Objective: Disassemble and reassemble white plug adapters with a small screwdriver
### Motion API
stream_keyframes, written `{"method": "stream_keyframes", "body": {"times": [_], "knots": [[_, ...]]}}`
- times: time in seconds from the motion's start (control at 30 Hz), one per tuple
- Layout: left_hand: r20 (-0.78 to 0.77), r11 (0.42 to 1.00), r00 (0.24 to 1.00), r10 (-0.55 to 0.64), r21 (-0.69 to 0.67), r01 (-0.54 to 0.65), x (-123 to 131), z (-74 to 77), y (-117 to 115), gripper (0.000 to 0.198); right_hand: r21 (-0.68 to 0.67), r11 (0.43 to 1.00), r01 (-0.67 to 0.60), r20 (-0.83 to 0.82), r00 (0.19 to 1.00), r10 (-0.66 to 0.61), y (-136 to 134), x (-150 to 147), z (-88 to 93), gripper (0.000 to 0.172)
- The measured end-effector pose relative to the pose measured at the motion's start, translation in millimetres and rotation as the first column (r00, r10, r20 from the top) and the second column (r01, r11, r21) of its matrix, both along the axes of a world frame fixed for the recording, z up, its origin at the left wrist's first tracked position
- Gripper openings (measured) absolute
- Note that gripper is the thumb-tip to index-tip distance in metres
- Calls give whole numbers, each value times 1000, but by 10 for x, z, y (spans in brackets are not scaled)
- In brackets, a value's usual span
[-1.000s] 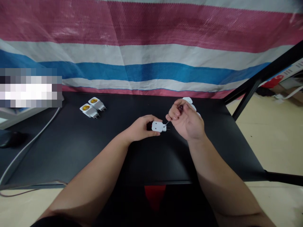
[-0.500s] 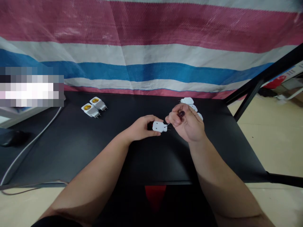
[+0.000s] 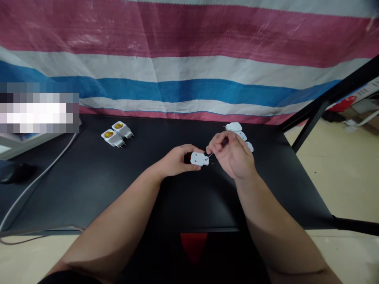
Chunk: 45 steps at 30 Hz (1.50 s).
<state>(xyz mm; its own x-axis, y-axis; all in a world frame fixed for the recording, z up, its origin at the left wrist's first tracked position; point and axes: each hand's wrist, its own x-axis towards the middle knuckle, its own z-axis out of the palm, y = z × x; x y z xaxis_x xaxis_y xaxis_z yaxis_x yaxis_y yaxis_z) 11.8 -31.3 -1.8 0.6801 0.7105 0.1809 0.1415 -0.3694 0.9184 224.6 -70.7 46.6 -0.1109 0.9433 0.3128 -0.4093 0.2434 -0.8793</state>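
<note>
My left hand [image 3: 177, 159] is closed around a white plug-in lamp socket [image 3: 197, 159], held flat with its screw-holed face up and its metal pins toward the right. In my right hand [image 3: 232, 154] is a screwdriver [image 3: 225, 141], its dark handle mostly hidden by the fingers. The thin metal shaft slants down to the left, and its tip is at the hole near the pins. Beyond my right hand lie several similar white sockets [image 3: 234, 127], partly covered by it.
Two white lamp sockets [image 3: 114, 138] with gold-coloured openings lie at the left on the black table [image 3: 148, 138]. A black mouse [image 3: 17, 172] and a pale cable [image 3: 49, 167] are further left. A striped sheet [image 3: 189, 71] hangs behind; a black metal frame [image 3: 325, 96] stands at the right.
The fingers of my right hand have turned slightly around the screwdriver handle, hiding more of it. The left hand and its lamp socket stay in place.
</note>
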Motion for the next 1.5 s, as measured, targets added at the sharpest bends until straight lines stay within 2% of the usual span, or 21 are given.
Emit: {"method": "stream_keyframes", "body": {"times": [0.13,0.33,0.47,0.63,0.73,0.87,0.97,1.07,1.17,1.27,1.4,1.5], "knots": [[-21,1000,1000,-1,1,1,-2,22,0,46,-31,997,-71,-59,996,69,-30,-7,31,36],[7,1000,1000,-6,-1,6,-1,-6,3,47,73,997,-40,-60,997,44,-15,-47,-27,28],[9,1000,1000,-3,8,3,2,1,1,47,55,998,-12,9,1000,12,-9,-35,-53,30],[-20,1000,1000,-1,25,2,4,38,-1,44,-22,997,-76,-21,997,76,-41,-36,-27,37],[-8,1000,1000,-7,3,7,6,33,-3,45,12,997,-78,-48,996,79,-41,-46,-18,35],[6,1000,1000,-2,-2,2,3,20,-5,47,51,998,-22,8,1000,21,-18,-30,-24,33],[-2,1000,1000,-3,-1,3,0,26,-6,47,4,999,-34,18,999,34,-17,-18,-15,39],[-18,1000,1000,-3,1,3,-1,34,-5,46,-52,997,-63,-42,997,61,-31,-33,-1,38],[-18,1000,1000,-4,-5,4,0,32,-1,45,-38,997,-73,-57,996,71,-40,-54,-1,40],[-10,1000,1000,-3,-2,3,-1,23,2,45,-17,998,-55,1,999,55,-33,-49,1,44],[-8,1000,1000,-4,0,4,-2,14,0,46,-18,998,-54,27,998,55,-30,-27,25,55],[-18,1000,1000,2,1,-2,0,22,-3,47,3,996,-91,-39,995,91,-52,-32,24,45]]}}
